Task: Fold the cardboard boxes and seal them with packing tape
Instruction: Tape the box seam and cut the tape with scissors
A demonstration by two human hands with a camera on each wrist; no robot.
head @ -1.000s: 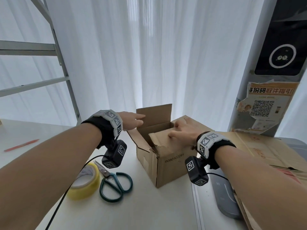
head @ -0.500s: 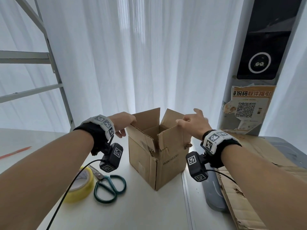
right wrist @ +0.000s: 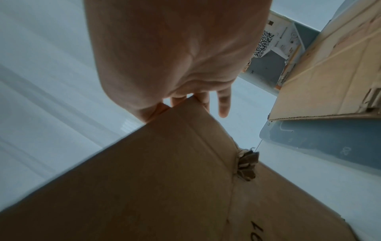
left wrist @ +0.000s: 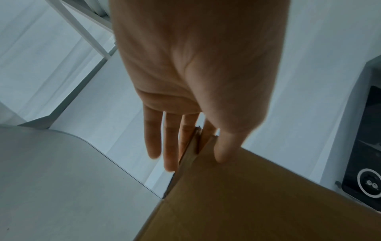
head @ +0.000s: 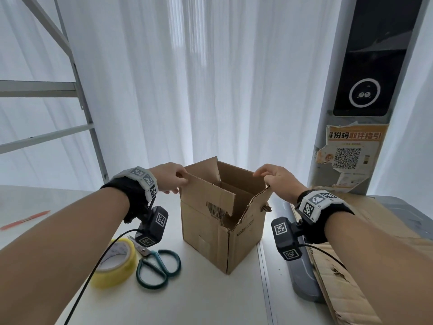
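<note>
A small brown cardboard box [head: 206,233] stands open on the white table [head: 187,301], all its top flaps raised. My left hand [head: 174,180] pinches the upper corner of the near-left flap [head: 206,195]; in the left wrist view the thumb [left wrist: 224,151] lies on the flap's face [left wrist: 257,195] with the fingers behind it. My right hand [head: 273,181] pinches the top corner of the right flap [head: 257,207], thumb and fingers closed over the cardboard edge [right wrist: 181,107]. A yellow roll of packing tape [head: 116,262] lies near my left forearm.
Green-handled scissors [head: 158,266] lie beside the tape. Flattened cardboard [head: 346,266] is piled at the right over a grey tray [head: 302,282]. An orange pen [head: 23,220] lies far left. A metal frame [head: 79,95] and a grey kiosk pillar [head: 360,113] stand behind.
The right flap, pressed down into the box a second ago, now stands up. Both hands have shifted to the flaps' top corners, and the box has turned slightly.
</note>
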